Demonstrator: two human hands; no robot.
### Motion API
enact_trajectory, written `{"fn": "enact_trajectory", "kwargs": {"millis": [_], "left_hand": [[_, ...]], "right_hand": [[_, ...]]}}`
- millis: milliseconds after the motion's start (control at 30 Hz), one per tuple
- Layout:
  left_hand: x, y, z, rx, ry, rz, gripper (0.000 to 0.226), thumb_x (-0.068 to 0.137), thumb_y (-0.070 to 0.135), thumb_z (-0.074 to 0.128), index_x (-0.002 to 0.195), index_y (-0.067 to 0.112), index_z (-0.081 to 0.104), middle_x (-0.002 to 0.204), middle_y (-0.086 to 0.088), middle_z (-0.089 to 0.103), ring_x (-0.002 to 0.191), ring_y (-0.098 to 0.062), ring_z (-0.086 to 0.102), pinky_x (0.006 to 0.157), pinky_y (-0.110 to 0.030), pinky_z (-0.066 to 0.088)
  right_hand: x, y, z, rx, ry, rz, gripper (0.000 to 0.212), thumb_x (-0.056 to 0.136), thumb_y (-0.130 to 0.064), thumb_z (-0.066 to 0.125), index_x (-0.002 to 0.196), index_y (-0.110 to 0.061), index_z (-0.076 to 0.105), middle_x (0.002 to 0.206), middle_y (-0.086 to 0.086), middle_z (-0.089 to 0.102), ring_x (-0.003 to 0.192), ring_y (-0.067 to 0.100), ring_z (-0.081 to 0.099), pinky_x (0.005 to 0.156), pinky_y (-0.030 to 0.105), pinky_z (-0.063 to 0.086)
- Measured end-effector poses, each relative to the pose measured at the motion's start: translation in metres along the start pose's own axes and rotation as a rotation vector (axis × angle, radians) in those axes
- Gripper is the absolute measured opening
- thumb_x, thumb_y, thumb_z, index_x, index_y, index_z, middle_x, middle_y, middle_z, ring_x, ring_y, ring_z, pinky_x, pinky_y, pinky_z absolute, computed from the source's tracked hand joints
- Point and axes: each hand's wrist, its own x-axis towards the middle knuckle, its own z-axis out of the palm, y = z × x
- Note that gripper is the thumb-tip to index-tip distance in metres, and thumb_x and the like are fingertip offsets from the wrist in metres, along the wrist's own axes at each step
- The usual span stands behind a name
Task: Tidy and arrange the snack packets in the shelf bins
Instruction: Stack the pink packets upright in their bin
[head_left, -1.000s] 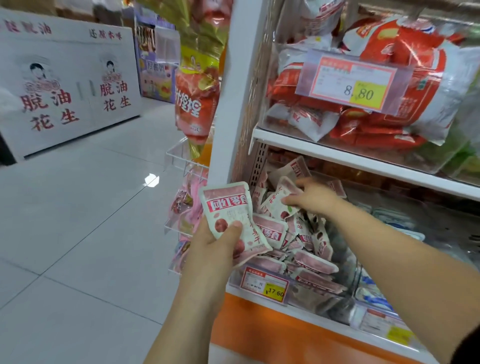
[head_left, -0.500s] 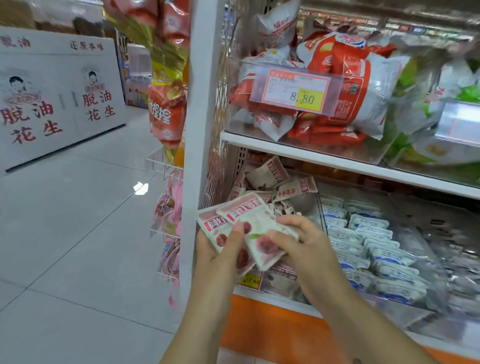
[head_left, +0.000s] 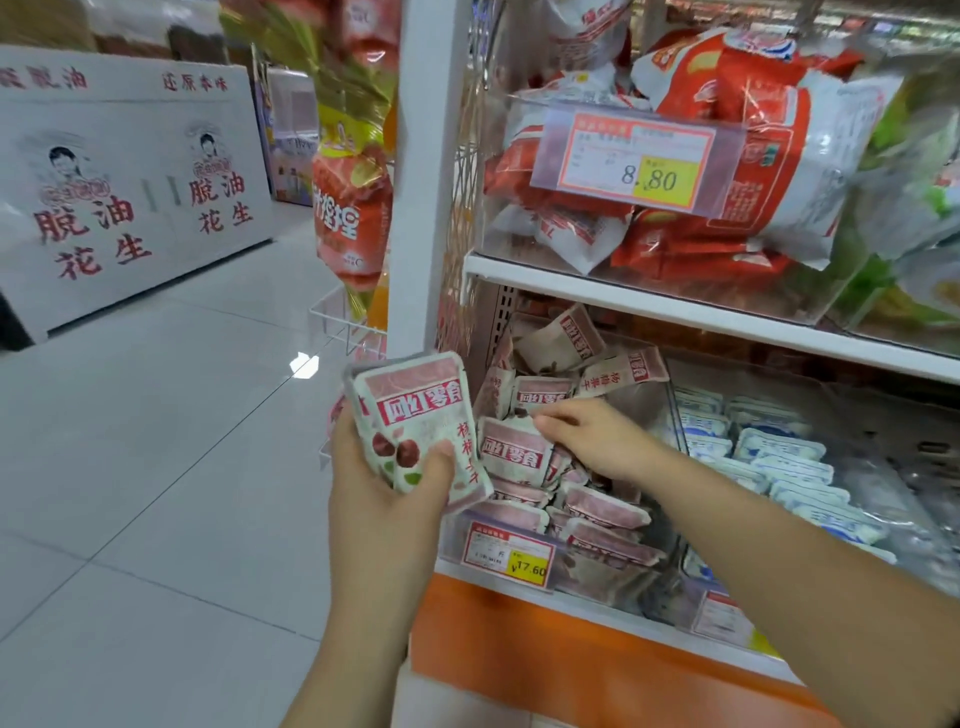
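Left hand, at frame centre, is clamped on a stack of pink packets, thumb across the front, just left of the shelf post. Right hand is inside the lower-shelf bin, fingers curled onto the loose packets piled there. I cannot tell whether it grips one. I read 17.60 on the price tag at the bin front.

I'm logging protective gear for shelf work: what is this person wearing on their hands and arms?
Nothing that shows. The left hand and the right hand are bare, with no gloves, and no rings are visible. The left forearm and the right forearm are uncovered as far as the picture's edge: no sleeves, watch or wristband in view.
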Motion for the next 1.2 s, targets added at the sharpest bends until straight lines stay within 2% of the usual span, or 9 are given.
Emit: {"fn": "enact_trajectory", "kwargs": {"millis": [100,200,267,433,567,733,900,1067,1200], "left_hand": [[0.003,0.000,0.000,0.076,-0.002,0.086,0.053,0.082,0.013,0.068,0.126,0.029,0.046,0.100,0.021,0.064,0.087,0.012,0.062,0.064,-0.005,0.048],[0.006,0.001,-0.002,0.156,-0.010,0.137,0.058,0.082,0.012,0.069,0.129,0.033,0.043,0.098,0.025,0.061,0.087,0.017,0.059,0.060,0.002,0.042],[0.008,0.000,-0.004,0.195,-0.014,0.170,0.060,0.081,0.013,0.069,0.128,0.037,0.042,0.101,0.025,0.061,0.092,0.015,0.059,0.063,0.002,0.042],[0.012,0.007,-0.002,0.251,-0.072,0.207,0.079,0.080,0.007,0.068,0.098,0.076,0.034,0.091,0.041,0.059,0.088,0.017,0.059,0.063,0.003,0.041],[0.015,0.009,0.002,0.281,-0.091,0.230,0.082,0.080,0.008,0.068,0.098,0.080,0.031,0.093,0.048,0.055,0.089,0.019,0.058,0.065,0.003,0.039],[0.020,0.009,0.005,0.282,-0.075,0.291,0.086,0.079,0.006,0.068,0.099,0.081,0.031,0.095,0.046,0.055,0.090,0.017,0.058,0.067,0.002,0.040],[0.024,0.001,0.006,0.294,-0.047,0.325,0.076,0.077,0.020,0.068,0.108,0.077,0.029,0.109,0.033,0.059,0.102,0.008,0.059,0.082,-0.008,0.046],[0.025,-0.004,0.006,0.321,-0.033,0.359,0.077,0.077,0.019,0.069,0.115,0.073,0.029,0.119,0.023,0.058,0.109,0.000,0.058,0.091,-0.028,0.051],[0.026,-0.008,0.006,0.327,-0.032,0.335,0.071,0.079,0.018,0.070,0.124,0.057,0.032,0.126,0.014,0.057,0.114,-0.007,0.057,0.094,-0.039,0.051]], "right_hand": [[0.008,-0.003,0.007,-0.018,-0.070,0.007,0.036,0.097,-0.036,0.049,0.104,-0.007,0.069,0.096,0.015,0.069,0.078,0.024,0.061,0.071,0.034,0.048],[-0.001,-0.004,0.010,-0.079,-0.187,-0.079,0.031,0.098,-0.031,0.047,0.090,-0.015,0.073,0.140,0.011,0.050,0.125,0.023,0.050,0.101,0.027,0.036],[-0.014,-0.004,0.011,-0.116,-0.255,-0.140,0.029,0.099,-0.031,0.045,0.093,-0.022,0.072,0.151,-0.003,0.033,0.133,0.008,0.035,0.101,0.018,0.025],[-0.029,-0.001,0.013,-0.092,-0.312,-0.201,0.036,0.099,-0.037,0.042,0.110,-0.017,0.069,0.151,-0.018,0.025,0.124,-0.009,0.030,0.099,0.012,0.023],[-0.030,0.003,0.017,-0.096,-0.359,-0.222,0.032,0.100,-0.036,0.040,0.117,-0.018,0.060,0.141,-0.015,0.041,0.126,-0.004,0.036,0.103,0.015,0.030],[-0.018,-0.003,0.019,0.104,-0.211,-0.177,0.010,0.096,-0.036,0.048,0.095,-0.031,0.057,0.128,-0.015,0.045,0.116,-0.006,0.044,0.099,0.020,0.032],[-0.028,0.000,0.026,-0.053,-0.370,-0.148,0.047,0.097,-0.045,0.042,0.142,-0.033,0.035,0.144,-0.017,0.040,0.126,-0.002,0.039,0.102,0.018,0.032],[-0.028,-0.003,0.026,-0.255,-0.419,-0.278,0.047,0.100,-0.043,0.037,0.145,-0.031,0.033,0.151,-0.017,0.029,0.135,-0.004,0.025,0.110,0.014,0.017],[-0.022,-0.008,0.026,-0.176,-0.490,-0.160,0.050,0.101,-0.044,0.029,0.147,-0.024,0.032,0.154,-0.011,0.026,0.139,0.001,0.022,0.116,0.021,0.012]]}}
